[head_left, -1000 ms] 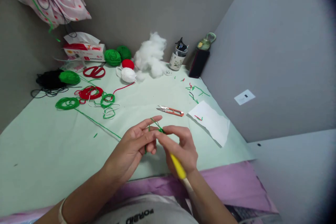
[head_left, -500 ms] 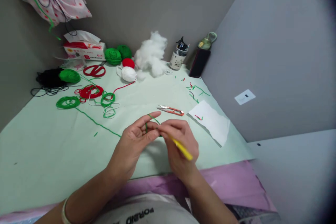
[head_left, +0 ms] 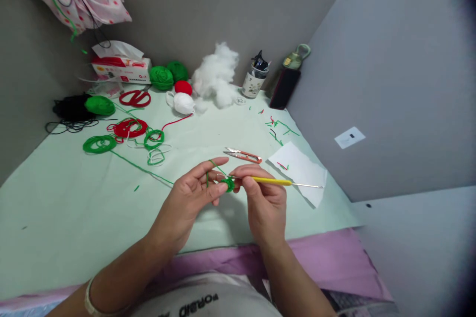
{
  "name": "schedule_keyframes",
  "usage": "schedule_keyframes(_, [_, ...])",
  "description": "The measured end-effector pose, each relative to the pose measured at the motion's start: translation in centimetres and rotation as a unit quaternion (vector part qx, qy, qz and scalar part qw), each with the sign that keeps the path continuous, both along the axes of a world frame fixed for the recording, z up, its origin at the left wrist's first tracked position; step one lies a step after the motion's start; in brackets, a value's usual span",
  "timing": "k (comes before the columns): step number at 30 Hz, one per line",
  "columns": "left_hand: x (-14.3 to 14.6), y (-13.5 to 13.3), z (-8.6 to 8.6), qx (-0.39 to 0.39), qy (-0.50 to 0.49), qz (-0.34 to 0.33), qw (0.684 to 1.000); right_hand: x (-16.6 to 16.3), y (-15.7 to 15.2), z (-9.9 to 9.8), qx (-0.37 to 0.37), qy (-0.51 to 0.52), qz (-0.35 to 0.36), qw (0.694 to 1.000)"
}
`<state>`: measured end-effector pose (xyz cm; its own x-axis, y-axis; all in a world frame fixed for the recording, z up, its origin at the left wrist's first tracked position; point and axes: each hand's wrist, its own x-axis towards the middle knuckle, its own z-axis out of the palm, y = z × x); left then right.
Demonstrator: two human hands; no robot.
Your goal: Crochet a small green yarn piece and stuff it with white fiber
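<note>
Between thumb and fingers, my left hand (head_left: 193,188) pinches a small green crochet piece (head_left: 228,184). Green yarn (head_left: 143,171) runs from a flat coil (head_left: 99,144) on the table to this hand and loops over its raised index finger. My right hand (head_left: 264,203) is closed on a crochet hook with a yellow handle (head_left: 273,181). The hook's thin metal tip lies at the top of the green piece, and its other metal end points right over the white paper. Part of the piece is hidden behind my left thumb.
Orange thread snips (head_left: 243,155) lie just beyond my hands. White torn paper (head_left: 297,173) and yarn scraps (head_left: 282,128) are to the right. Farther back are red scissors (head_left: 135,98), green yarn balls (head_left: 161,78), white stuffing (head_left: 215,77), a pen cup (head_left: 254,81) and a phone (head_left: 284,89).
The crochet hook has swung from slanting toward me to nearly level, pointing right. My right hand has turned with it, and more of the green piece shows.
</note>
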<state>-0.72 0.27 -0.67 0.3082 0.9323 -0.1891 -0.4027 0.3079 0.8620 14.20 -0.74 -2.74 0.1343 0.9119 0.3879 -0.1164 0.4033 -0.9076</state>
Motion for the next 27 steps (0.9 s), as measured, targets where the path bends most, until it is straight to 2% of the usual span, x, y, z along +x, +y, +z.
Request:
schedule_keyframes(4, [-0.2,0.1,0.1,-0.018,-0.013,-0.010,1.000,0.5,0.1,-0.2,-0.042,0.058,0.038,0.997])
schedule_keyframes(12, [-0.5,0.0,-0.3,-0.018,-0.010,-0.017,1.000,0.5,0.3,0.5,-0.052,0.114,0.076,0.989])
schedule_keyframes(18, [-0.3,-0.2,-0.3,0.011,0.007,0.001,1.000,0.8,-0.3,0.6,-0.014,0.066,0.072,0.995])
schedule_keyframes(27, [-0.7,-0.5,-0.6,0.091,0.086,0.024,0.992,0.7,-0.8,0.9,0.063,-0.032,0.012,0.997])
